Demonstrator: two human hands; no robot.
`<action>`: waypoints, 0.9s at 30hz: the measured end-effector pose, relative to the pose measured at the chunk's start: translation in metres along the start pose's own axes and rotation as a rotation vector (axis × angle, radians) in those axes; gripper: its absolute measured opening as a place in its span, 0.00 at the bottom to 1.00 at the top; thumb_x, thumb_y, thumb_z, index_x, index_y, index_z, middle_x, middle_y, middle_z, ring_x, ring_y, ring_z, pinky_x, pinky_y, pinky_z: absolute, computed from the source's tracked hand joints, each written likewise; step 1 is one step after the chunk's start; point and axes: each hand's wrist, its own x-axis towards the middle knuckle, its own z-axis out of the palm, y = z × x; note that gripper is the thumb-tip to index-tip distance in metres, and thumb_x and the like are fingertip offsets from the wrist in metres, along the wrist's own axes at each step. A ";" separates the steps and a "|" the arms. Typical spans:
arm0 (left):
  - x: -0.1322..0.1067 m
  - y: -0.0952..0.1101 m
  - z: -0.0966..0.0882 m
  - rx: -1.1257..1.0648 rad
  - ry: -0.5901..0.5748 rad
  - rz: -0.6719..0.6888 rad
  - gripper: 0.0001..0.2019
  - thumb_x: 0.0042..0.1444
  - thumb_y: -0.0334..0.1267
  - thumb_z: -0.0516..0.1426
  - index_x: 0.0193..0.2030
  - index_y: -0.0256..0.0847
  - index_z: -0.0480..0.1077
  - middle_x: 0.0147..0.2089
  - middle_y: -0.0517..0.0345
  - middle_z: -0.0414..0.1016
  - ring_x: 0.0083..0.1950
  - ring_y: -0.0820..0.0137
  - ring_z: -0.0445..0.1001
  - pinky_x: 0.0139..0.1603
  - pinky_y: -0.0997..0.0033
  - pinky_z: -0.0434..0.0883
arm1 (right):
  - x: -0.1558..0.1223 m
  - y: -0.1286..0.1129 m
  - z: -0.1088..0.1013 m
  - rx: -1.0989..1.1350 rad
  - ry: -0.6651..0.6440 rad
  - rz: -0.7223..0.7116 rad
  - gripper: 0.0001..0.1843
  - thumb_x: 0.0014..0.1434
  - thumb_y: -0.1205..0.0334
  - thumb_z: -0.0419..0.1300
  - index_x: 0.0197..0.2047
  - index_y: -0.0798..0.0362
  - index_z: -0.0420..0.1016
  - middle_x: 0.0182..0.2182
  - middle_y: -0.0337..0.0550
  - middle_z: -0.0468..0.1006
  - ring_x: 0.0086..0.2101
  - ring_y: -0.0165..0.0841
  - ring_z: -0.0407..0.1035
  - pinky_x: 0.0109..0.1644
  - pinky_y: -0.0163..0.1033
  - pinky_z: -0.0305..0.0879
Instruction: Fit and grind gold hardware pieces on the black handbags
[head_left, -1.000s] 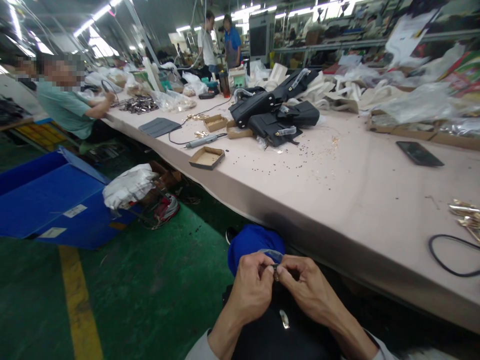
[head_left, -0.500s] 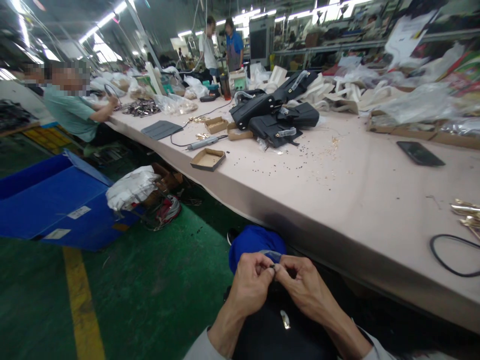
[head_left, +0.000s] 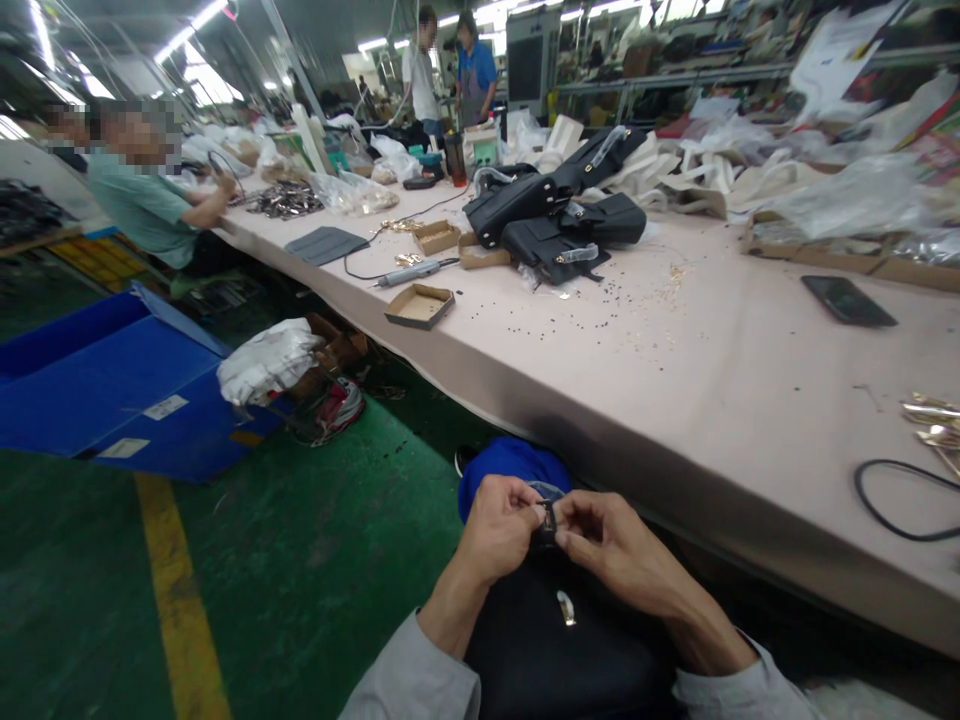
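A black leather-like bag lies on my lap, a small shiny metal fitting on its face. At its far end, a short black strap with a small metal buckle shows between my hands. My left hand pinches this strap from the left, thumb against it. On the other side, my right hand has its thumb and forefinger closed at the strap's edge. Clear plastic film shows just behind the fingers. The exact contact of the right fingertips is too small to make out.
The long table runs along my right, with black bags, small card boxes, an electric screwdriver and a phone. A blue bin stands at left. A co-worker sits at the table's far left.
My hands have parted slightly, and the strap's buckle now shows between them. My right fingers have shifted a little. The view has tilted slightly.
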 end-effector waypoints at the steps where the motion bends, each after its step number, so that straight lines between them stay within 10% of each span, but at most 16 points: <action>1: 0.001 0.000 0.000 0.003 0.005 0.012 0.02 0.46 0.33 0.60 0.28 0.38 0.74 0.18 0.64 0.68 0.19 0.75 0.63 0.22 0.75 0.58 | 0.000 0.001 0.001 0.012 0.012 0.004 0.04 0.59 0.64 0.61 0.35 0.55 0.75 0.27 0.35 0.69 0.28 0.29 0.59 0.31 0.35 0.54; 27: -0.013 0.006 -0.005 0.019 -0.123 0.094 0.13 0.43 0.24 0.61 0.38 0.33 0.73 0.29 0.60 0.74 0.27 0.75 0.68 0.27 0.76 0.63 | 0.000 0.005 0.015 0.092 0.112 0.000 0.04 0.55 0.64 0.61 0.32 0.56 0.73 0.25 0.35 0.67 0.27 0.29 0.58 0.31 0.35 0.53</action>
